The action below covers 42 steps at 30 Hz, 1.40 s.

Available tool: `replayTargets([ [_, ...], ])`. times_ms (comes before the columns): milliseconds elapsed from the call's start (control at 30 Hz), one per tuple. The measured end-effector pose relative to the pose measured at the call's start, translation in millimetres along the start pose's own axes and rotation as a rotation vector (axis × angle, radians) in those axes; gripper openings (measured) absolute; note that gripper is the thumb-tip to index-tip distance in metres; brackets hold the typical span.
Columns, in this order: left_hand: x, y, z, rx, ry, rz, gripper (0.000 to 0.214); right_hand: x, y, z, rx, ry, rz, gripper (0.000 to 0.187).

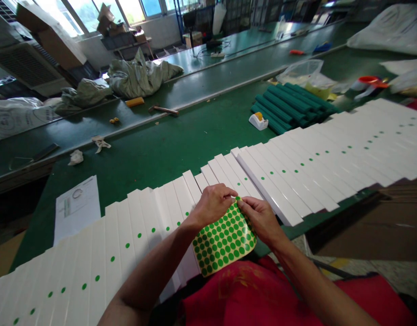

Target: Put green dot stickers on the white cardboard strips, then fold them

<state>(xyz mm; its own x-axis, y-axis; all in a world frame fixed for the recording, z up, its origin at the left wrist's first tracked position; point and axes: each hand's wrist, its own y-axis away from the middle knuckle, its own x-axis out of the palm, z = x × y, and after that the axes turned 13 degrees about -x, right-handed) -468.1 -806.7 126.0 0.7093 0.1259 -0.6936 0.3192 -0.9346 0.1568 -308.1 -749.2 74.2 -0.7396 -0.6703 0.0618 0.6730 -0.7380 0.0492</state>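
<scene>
Carefully, the left hand (211,206) and right hand (261,219) pinch with their fingertips at one dot on the top edge of the sheet of green stickers (224,240), held low over the white strips (140,217).

Body of the wearer, seen from the head camera. A red cloth top (252,299) spans the lower edge of the view, its fabric matte and loosely folded. On the chest lies a printed design (239,283) in a dull yellow-orange tone, too dim and creased to read. The left forearm (150,267) and right forearm (317,280) are bare, running out of frame at the bottom edge — no fabric covers them. The left hand (211,206) and right hand (261,219) are likewise bare — ungloved.
</scene>
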Motion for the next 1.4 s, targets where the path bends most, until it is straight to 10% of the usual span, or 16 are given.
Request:
replayTargets([
  [533,19.3,2,15,0.251,-0.222,-0.105,0.023,10,1,1,0.148,-0.185,-0.060,0.031],
  [767,5.0,-6,46,-0.137,0.261,-0.083,0.006,12,11,-10,0.311,-0.259,-0.018,0.029],
  [933,-4.3,-21,79,-0.413,0.187,-0.036,0.008,-3,18,-19,0.372,-0.212,0.030,0.029],
  [1400,47.2,-28,111,-0.530,-0.099,0.162,0.010,-31,32,-26,0.360,-0.218,0.064,0.029],
])
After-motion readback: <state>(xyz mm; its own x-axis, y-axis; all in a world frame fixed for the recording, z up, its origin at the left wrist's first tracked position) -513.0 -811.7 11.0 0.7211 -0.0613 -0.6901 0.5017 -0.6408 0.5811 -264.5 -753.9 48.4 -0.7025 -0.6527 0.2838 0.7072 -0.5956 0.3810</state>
